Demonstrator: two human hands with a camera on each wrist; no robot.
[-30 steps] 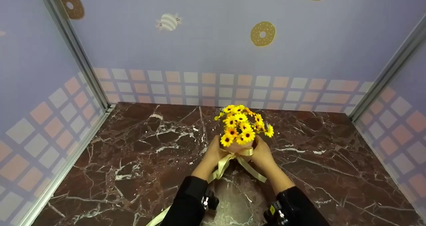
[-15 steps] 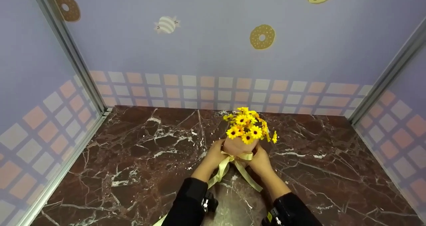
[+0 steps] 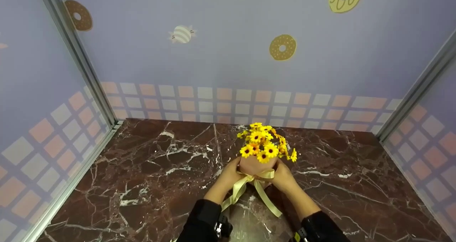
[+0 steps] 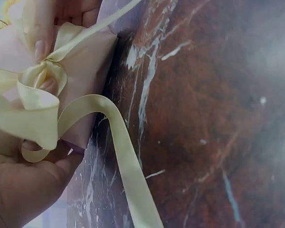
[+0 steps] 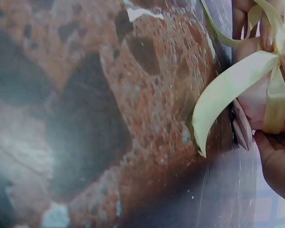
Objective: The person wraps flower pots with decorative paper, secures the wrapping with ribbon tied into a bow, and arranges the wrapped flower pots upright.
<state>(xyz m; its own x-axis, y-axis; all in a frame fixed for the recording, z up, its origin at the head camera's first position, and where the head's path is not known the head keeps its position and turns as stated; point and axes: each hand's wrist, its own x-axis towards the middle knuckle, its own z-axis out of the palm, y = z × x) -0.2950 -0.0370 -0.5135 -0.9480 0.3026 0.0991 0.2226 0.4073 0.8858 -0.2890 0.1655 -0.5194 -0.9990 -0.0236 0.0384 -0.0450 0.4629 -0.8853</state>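
Note:
A small bouquet of yellow artificial-looking daisies rises from pink wrapping paper in the head view. Round the wrap runs a pale yellow satin ribbon, tied in a bow at the front with its tails hanging down. My left hand grips the wrap's left side, and my right hand grips its right side. Both wrist views show digits close to the knot: in the left wrist view one fingertip lies just above it. Fingers behind the wrap are partly hidden.
Dark red marbled tabletop spreads around the bouquet. A lilac wall with checks and sweets printed on it stands behind, with side panels at left and right. A long ribbon tail trails over the table in the left wrist view.
The bouquet has tilted so the blossoms lean away and more pink paper shows. Both hands keep hold of it. The whole head view has shifted, with the scene lower in the picture.

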